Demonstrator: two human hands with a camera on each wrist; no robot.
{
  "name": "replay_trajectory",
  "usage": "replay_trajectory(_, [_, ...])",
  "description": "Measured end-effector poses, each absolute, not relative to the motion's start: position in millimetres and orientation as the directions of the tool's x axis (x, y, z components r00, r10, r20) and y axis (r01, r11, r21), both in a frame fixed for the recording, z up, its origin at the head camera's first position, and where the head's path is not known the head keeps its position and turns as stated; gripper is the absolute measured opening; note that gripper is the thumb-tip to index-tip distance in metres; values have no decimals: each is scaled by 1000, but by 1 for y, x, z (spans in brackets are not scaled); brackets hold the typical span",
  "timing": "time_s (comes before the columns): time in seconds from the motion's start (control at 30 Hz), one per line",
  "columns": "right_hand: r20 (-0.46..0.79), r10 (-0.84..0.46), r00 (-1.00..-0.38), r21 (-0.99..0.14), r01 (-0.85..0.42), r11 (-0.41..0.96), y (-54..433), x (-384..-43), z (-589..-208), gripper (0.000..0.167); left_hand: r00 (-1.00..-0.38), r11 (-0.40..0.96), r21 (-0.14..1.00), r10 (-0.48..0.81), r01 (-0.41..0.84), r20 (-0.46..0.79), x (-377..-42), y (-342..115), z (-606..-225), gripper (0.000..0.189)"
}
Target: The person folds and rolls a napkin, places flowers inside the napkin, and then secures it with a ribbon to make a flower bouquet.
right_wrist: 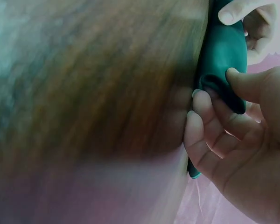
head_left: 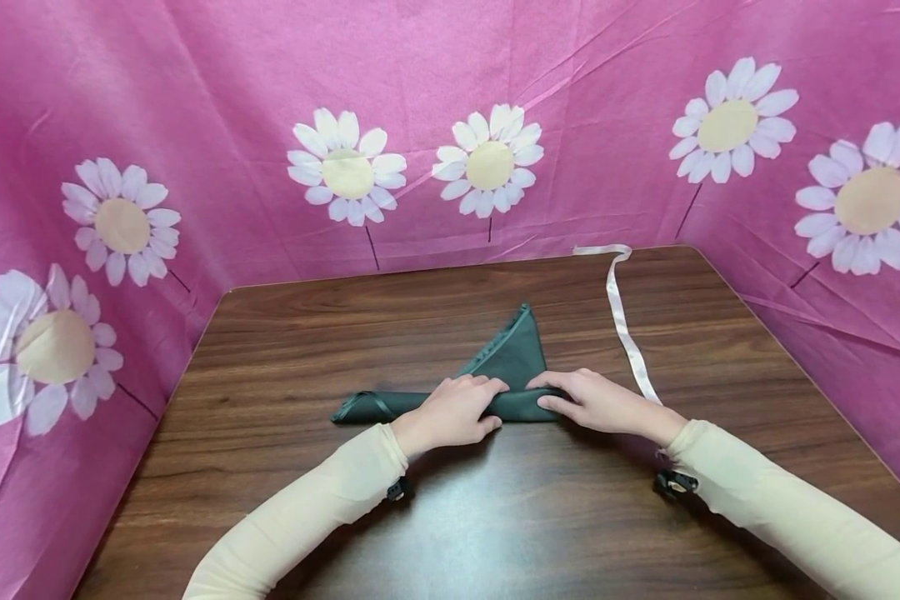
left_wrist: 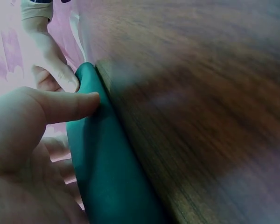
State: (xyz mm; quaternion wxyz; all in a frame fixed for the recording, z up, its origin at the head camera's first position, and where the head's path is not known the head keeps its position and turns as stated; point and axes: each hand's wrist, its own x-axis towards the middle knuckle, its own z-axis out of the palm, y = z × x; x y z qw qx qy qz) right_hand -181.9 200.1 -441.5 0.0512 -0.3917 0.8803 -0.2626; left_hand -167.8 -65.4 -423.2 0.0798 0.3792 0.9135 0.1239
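A dark green cloth napkin lies in the middle of the table, its near edge rolled into a flat tube and a triangular corner pointing away. In the head view my left hand grips the roll near its middle, thumb on the near side and fingers over the top. My right hand pinches the roll's right end. The right wrist view shows that open end with the thumb outside and some fingers at the fold. In the left wrist view the left thumb presses on the roll.
A white ribbon runs from the table's back edge down to behind the right wrist. The brown wooden table is enclosed by pink cloth with daisies at the back and sides.
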Motion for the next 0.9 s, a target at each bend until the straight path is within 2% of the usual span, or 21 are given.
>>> replay_trajectory(0.1, [115, -716, -689, -518, -657, 548, 200, -183, -444, 26, -702, 686, 268, 711, 677, -46, -167, -65, -424, 48])
replay_trajectory(0.3, [110, -706, -699, -591, -617, 519, 197, -182, -447, 16, -722, 711, 232, 690, 664, -49, -166, -65, -423, 50])
replay_trajectory(0.63, [28, -668, -743, -630, -532, 566, 192, -182, -444, 18, -746, 743, 165, 664, 649, -52, -166, -63, -425, 49])
replay_trajectory(0.8, [140, -639, -757, -511, -608, 608, 191, -182, -444, 23, -719, 718, 143, 693, 681, -54, -169, -65, -421, 43])
replay_trajectory(0.9, [225, -620, -751, -419, -649, 635, 193, -179, -443, 35, -695, 693, 155, 718, 704, -52, -173, -66, -419, 40])
